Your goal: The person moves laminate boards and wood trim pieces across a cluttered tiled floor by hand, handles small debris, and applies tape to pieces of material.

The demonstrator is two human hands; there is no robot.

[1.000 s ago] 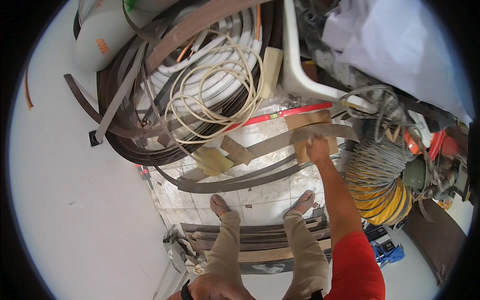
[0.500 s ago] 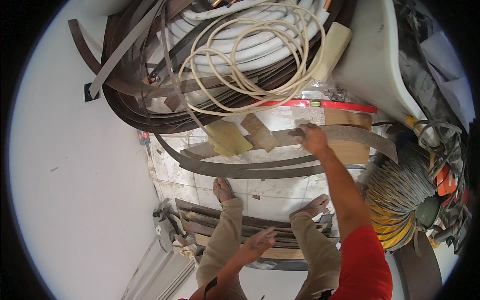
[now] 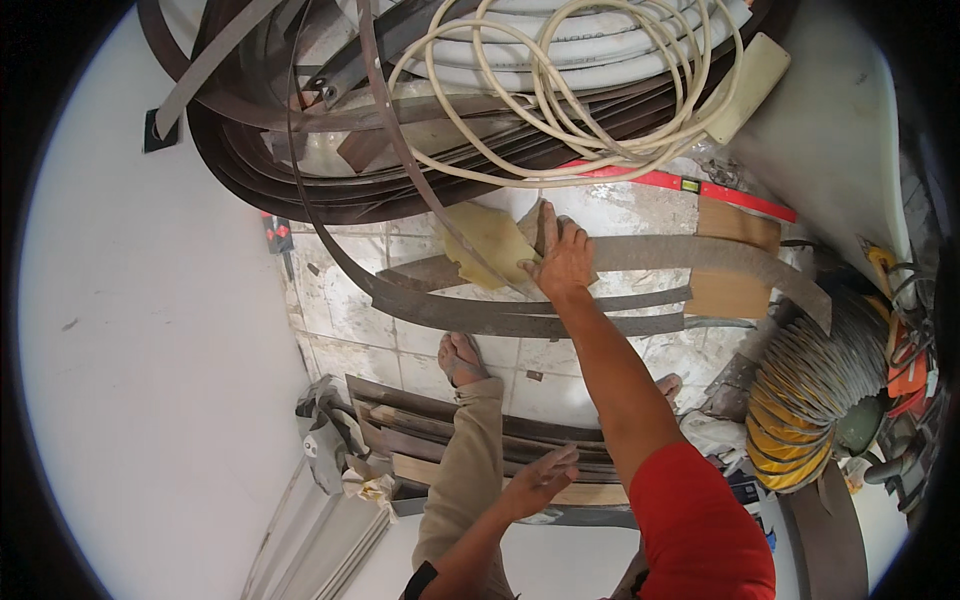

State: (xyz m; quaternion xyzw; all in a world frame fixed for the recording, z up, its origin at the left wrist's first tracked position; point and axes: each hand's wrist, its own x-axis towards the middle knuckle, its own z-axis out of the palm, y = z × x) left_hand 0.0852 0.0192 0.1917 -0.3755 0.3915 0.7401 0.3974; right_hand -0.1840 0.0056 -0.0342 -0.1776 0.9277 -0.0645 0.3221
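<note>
My right hand [image 3: 565, 258] reaches down to the floor and lies over a small brown rectangular sheet [image 3: 533, 226], fingers spread and thumb apart. Most of that sheet is hidden beneath the hand. Just left of it lies a yellowish, uneven-edged sheet [image 3: 480, 240]. Both rest across a long grey-brown edging strip [image 3: 650, 253], and more curved dark strips [image 3: 450, 315] run nearer to me. My left hand [image 3: 540, 484] hovers above a stack of boards [image 3: 420, 440] between my legs, fingers stretched out and holding nothing.
Coiled beige cable [image 3: 480, 165], white hose [image 3: 560, 55] and dark strip coils fill the far side. A red spirit level [image 3: 735, 195] lies beyond a wooden board [image 3: 735, 290]. Yellow-and-grey ducting [image 3: 800, 410] stands at right; a white wall [image 3: 150, 350] rises at left.
My right hand has moved left from the long strip onto the small brown sheet. The left hand stays over the boards. The view has shifted slightly.
</note>
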